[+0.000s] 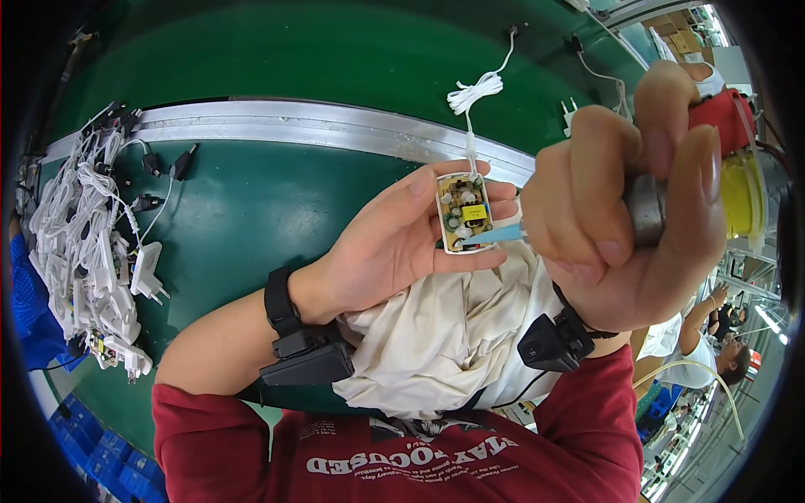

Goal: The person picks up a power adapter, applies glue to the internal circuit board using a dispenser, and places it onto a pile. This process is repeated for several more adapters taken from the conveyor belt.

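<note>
My left hand [381,226] lies palm up with its fingers curled around an open power adapter [454,198]. The adapter's white half-shell holds a circuit board with a yellow transformer [474,213]. A white cord [470,126] runs from its far end to a coiled bundle [475,90] on the green surface. My right hand [616,197] is closed around the grey barrel [644,210] of a dispensing tool with red and yellow parts. Its tapered light-blue nozzle [496,236] points left, with the tip over the board's near edge; whether it touches cannot be made out.
A heap of white corded adapters [88,243] lies at the left of the green table [226,201]. A metal rail [319,124] crosses behind my hands. Cream cloth [436,335] bunches below them. Blue bins [101,457] stand lower left; people [700,344] work at right.
</note>
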A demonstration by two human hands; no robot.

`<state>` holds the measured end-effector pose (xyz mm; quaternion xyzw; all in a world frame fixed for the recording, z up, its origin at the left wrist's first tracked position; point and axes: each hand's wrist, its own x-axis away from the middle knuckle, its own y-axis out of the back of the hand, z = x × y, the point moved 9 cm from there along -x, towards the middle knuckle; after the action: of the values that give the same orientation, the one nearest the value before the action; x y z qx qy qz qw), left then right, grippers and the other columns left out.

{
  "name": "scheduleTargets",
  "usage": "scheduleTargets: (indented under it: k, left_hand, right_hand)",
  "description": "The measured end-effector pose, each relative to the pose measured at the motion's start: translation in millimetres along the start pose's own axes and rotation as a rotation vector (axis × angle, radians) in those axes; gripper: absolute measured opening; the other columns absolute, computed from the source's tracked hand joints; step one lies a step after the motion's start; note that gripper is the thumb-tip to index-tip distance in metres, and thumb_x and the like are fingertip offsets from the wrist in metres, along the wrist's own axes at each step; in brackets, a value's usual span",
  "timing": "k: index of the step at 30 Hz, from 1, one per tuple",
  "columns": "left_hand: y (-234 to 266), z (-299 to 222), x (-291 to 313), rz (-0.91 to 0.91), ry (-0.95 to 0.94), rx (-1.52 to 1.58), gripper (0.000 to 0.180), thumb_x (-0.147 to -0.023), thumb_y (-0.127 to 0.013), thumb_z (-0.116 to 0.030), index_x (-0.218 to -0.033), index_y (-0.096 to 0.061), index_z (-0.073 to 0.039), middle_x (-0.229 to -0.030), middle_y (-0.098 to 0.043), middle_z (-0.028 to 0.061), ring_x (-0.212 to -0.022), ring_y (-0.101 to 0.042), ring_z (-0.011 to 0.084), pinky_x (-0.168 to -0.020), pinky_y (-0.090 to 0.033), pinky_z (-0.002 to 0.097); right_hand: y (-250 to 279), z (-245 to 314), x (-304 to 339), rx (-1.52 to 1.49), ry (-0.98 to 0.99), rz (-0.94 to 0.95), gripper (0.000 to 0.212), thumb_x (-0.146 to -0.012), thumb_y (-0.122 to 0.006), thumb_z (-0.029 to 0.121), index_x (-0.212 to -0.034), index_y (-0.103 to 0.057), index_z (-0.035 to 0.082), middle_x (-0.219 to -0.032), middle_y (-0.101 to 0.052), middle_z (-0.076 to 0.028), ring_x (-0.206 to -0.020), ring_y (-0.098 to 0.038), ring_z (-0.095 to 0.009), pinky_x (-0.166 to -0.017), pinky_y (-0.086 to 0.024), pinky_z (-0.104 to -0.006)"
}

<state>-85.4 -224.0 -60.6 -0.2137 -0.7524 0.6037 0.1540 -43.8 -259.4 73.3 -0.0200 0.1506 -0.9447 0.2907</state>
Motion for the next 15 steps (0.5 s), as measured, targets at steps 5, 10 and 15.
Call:
scheduleTargets:
  k: [5, 10, 15]
  left_hand:
    - [3.0, -1.1, 1.1, -0.017, -0.001, -0.022, 0.045, -0.100, -0.037, -0.032, -0.135, -0.031, -0.005, -0.136, -0.041, 0.0171, -0.130, -0.039, 0.0260, -0.103, -0.039, 0.0508]
    - [3.6, 2.9, -8.7, -0.057, 0.017, -0.090, 0.042, -0.099, -0.038, -0.031, -0.134, -0.034, -0.006, -0.134, -0.043, 0.0149, -0.126, -0.043, 0.0233, -0.101, -0.042, 0.0492]
    - [15.9, -13.1, -24.3, -0.109, -0.032, -0.266, 0.036, -0.096, -0.046, -0.022, -0.128, -0.041, -0.007, -0.120, -0.049, 0.0091, -0.113, -0.050, 0.0187, -0.095, -0.047, 0.0435]
  right_hand:
    - [7.6, 1.0, 0.8, -0.017, 0.054, 0.018, 0.031, -0.101, -0.030, 0.037, -0.107, -0.038, 0.008, -0.054, -0.037, 0.000, -0.040, -0.033, -0.008, -0.039, -0.030, -0.0221]
    - [20.0, 13.5, 1.8, -0.029, 0.177, 0.021, 0.035, -0.101, -0.028, 0.036, -0.116, -0.038, 0.006, -0.054, -0.036, 0.002, -0.039, -0.031, -0.006, -0.038, -0.029, -0.0207]
    - [8.5, 11.8, -6.8, -0.125, 0.267, 0.077, 0.037, -0.101, -0.028, 0.035, -0.119, -0.039, 0.005, -0.054, -0.033, 0.003, -0.038, -0.028, -0.005, -0.037, -0.027, -0.0191]
